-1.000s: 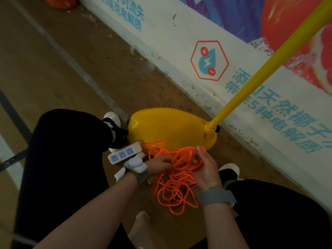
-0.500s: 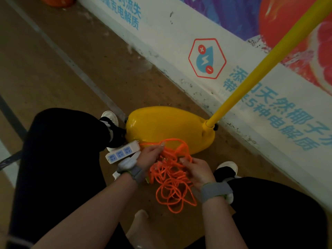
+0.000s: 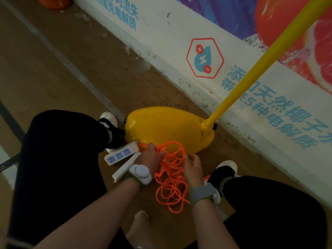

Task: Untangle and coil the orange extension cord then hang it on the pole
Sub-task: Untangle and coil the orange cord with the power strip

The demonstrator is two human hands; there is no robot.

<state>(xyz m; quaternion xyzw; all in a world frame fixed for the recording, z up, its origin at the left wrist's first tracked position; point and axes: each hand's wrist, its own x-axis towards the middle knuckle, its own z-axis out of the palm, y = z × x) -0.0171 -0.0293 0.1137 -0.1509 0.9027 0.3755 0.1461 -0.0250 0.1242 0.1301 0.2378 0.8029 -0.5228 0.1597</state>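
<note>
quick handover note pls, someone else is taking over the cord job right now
left hand: grips strands of the orange cord, beside the white socket strip.
right hand: fingers curled round loops on the other side of the tangle.
Cord: a loose tangled heap on the floor between the feet, in front of the yellow base. The pole rises from that base; nothing hangs on the part in view.
Done: no neat coil yet.
Left: finish untangling, coil, hang on the pole.
</note>
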